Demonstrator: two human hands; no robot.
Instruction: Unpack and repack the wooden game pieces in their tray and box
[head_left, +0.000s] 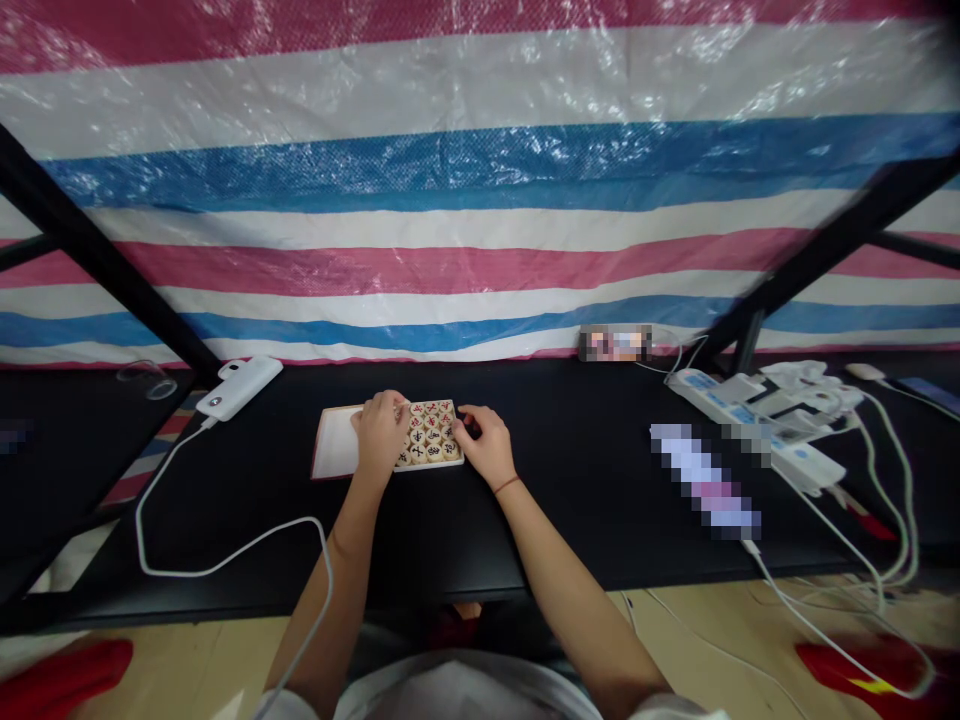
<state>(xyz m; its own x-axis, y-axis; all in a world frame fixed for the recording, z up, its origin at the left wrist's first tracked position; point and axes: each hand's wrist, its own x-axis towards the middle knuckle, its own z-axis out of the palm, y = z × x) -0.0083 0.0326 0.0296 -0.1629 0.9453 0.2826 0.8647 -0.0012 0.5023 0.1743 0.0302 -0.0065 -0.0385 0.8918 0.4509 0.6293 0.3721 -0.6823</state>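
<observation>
A shallow white box of xiangqi pieces (430, 463) lies on the black table, its lid side (335, 442) folded out flat to the left. Round cream pieces (433, 436) with red and black characters fill it in rows. My left hand (381, 432) covers the box's left part, fingers curled in at the pieces; whatever sits under the fingertips is hidden. At the right edge, my right hand (486, 440) has its thumb and index finger against the side and upper corner of the box. A thin red cord circles the right wrist.
A white power bank (240, 387) trails a cable across the left of the black table (577, 540) and over my left forearm. Rightward lie a blurred-out phone (705, 480) with a cable and a white power strip (757, 425) with chargers. Striped sheeting (450, 270) hangs behind.
</observation>
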